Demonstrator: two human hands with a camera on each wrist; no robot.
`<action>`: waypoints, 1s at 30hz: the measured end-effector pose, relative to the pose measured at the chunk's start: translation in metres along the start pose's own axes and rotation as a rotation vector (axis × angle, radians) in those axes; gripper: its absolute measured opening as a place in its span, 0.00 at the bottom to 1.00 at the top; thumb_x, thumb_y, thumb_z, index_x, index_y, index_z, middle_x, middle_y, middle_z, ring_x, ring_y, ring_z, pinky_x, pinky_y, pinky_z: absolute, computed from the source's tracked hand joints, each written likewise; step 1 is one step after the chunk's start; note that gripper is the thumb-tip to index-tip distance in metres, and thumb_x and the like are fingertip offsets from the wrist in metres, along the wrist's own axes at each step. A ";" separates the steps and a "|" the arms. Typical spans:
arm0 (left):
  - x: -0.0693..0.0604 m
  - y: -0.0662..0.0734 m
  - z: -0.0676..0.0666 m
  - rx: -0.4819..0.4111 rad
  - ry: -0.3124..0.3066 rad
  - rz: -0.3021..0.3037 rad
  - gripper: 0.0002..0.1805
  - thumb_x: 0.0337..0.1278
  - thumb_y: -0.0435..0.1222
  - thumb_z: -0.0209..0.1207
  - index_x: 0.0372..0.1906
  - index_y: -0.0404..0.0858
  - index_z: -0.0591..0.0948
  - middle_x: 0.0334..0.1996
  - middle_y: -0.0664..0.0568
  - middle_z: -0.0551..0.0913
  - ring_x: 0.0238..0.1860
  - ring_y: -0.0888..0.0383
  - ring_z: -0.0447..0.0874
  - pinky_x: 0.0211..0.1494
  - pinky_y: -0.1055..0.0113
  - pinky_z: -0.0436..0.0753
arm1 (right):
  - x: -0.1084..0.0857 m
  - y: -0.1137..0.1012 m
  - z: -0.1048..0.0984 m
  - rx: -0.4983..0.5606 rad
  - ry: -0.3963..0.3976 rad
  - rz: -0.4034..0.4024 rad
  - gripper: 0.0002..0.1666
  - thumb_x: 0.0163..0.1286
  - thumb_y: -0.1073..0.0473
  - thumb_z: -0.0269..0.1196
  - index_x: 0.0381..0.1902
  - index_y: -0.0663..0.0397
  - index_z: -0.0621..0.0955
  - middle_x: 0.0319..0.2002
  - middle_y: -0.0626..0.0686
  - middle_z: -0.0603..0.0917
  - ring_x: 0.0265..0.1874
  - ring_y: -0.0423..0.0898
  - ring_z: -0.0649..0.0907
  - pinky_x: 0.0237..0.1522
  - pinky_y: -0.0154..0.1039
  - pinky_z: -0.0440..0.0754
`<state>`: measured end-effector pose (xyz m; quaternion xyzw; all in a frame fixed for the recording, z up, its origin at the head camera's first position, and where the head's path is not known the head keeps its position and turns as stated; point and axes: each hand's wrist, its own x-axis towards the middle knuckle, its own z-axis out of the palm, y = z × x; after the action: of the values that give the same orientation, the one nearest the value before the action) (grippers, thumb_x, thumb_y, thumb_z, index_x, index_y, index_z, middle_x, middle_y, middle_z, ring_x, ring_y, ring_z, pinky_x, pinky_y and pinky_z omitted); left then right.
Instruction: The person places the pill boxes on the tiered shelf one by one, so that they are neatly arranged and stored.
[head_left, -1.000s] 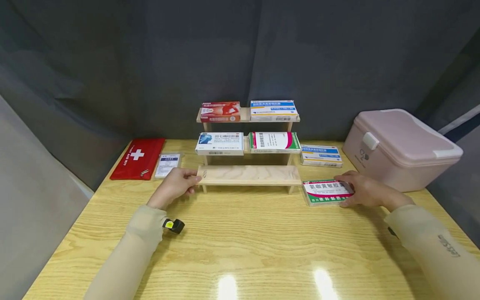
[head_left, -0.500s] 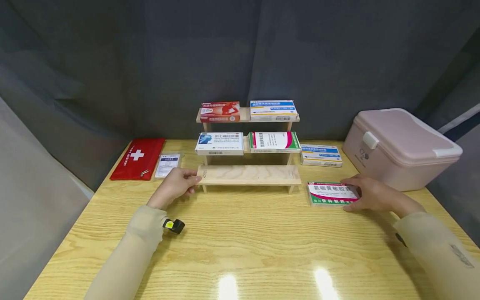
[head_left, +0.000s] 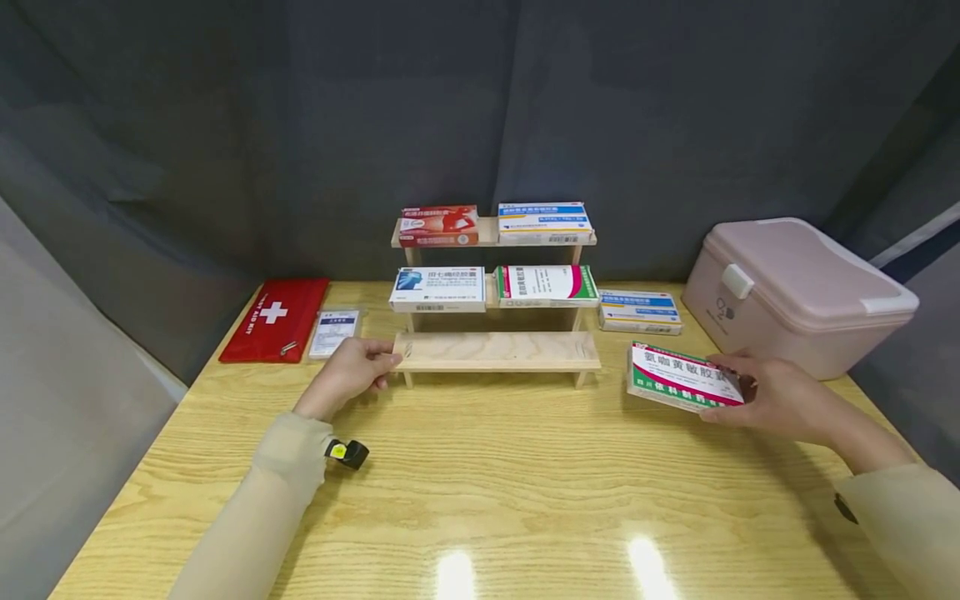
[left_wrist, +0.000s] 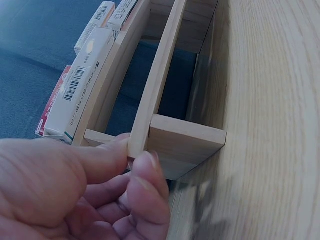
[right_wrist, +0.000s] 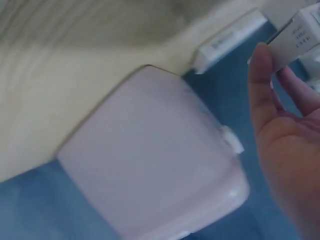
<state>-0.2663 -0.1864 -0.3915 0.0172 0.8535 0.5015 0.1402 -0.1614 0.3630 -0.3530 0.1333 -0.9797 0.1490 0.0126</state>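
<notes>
Between thumb and fingers, my right hand grips the right end of a green, white and magenta medicine box. The box is tilted and looks raised off the table, right of the wooden tiered shelf. In the right wrist view the box's white end shows at the upper right. My left hand pinches the left end of the shelf's lowest board; the left wrist view shows thumb and forefinger on the board's edge. That lowest board bears nothing.
A red box and a blue-white box lie on the top tier. The middle tier bears a white box and a green-magenta box. Also here: another blue-white box, pink case, red first-aid pouch, small white packet.
My right hand has drawn the medicine box rightward, away from the shelf, and tilted it upward. The left hand stays on the lowest board.
</notes>
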 end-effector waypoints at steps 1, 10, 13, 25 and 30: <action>0.000 0.000 0.000 0.003 -0.001 -0.002 0.20 0.68 0.39 0.60 0.61 0.34 0.78 0.39 0.37 0.82 0.26 0.56 0.77 0.26 0.65 0.75 | -0.002 -0.005 -0.002 0.001 0.015 -0.005 0.57 0.44 0.32 0.77 0.61 0.68 0.76 0.45 0.60 0.79 0.34 0.49 0.77 0.31 0.37 0.77; 0.001 -0.002 -0.002 0.005 0.000 -0.003 0.21 0.68 0.39 0.61 0.60 0.34 0.79 0.40 0.38 0.82 0.26 0.56 0.77 0.27 0.67 0.75 | -0.008 -0.055 -0.006 0.058 0.149 -0.108 0.50 0.43 0.37 0.80 0.58 0.61 0.80 0.41 0.52 0.77 0.34 0.48 0.76 0.29 0.35 0.76; 0.000 -0.001 -0.001 0.003 0.001 -0.006 0.20 0.67 0.39 0.61 0.60 0.34 0.79 0.39 0.38 0.83 0.25 0.55 0.77 0.27 0.67 0.75 | -0.006 -0.069 -0.005 0.091 0.128 -0.129 0.49 0.45 0.37 0.79 0.59 0.60 0.79 0.44 0.52 0.77 0.37 0.47 0.77 0.30 0.34 0.78; 0.000 -0.001 -0.002 0.034 -0.001 0.013 0.19 0.67 0.40 0.62 0.58 0.35 0.80 0.33 0.38 0.82 0.23 0.55 0.75 0.25 0.65 0.73 | 0.026 -0.117 0.015 0.096 0.078 -0.185 0.49 0.49 0.38 0.77 0.62 0.62 0.77 0.48 0.52 0.76 0.38 0.44 0.79 0.37 0.40 0.81; 0.001 -0.002 -0.002 0.040 -0.003 0.029 0.18 0.67 0.39 0.61 0.56 0.35 0.81 0.31 0.38 0.81 0.22 0.55 0.75 0.25 0.65 0.73 | 0.044 -0.135 0.024 0.111 0.044 -0.205 0.52 0.50 0.37 0.77 0.64 0.63 0.75 0.49 0.53 0.76 0.38 0.46 0.79 0.38 0.41 0.81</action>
<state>-0.2671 -0.1892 -0.3925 0.0334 0.8628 0.4864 0.1339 -0.1673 0.2202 -0.3341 0.2298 -0.9508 0.2038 0.0416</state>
